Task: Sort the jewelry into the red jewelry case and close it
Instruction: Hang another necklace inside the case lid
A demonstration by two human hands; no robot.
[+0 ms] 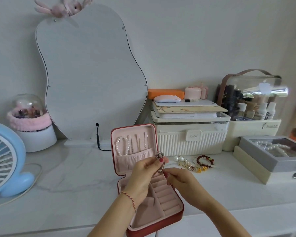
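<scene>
Fingers of the left hand [148,165] and right hand [176,177] pinch a small dangly earring [161,162] above the open red jewelry case [161,221]; it looks light, thin, easily bent, best held by its round top.

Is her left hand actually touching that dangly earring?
Touching. The head view shows the left hand pinching the earring at its top, between thumb and fingertips, above the open red case.

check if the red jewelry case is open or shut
Open. The red jewelry case has its lid standing upright, with the pink lining and a pearl bracelet showing.
</scene>
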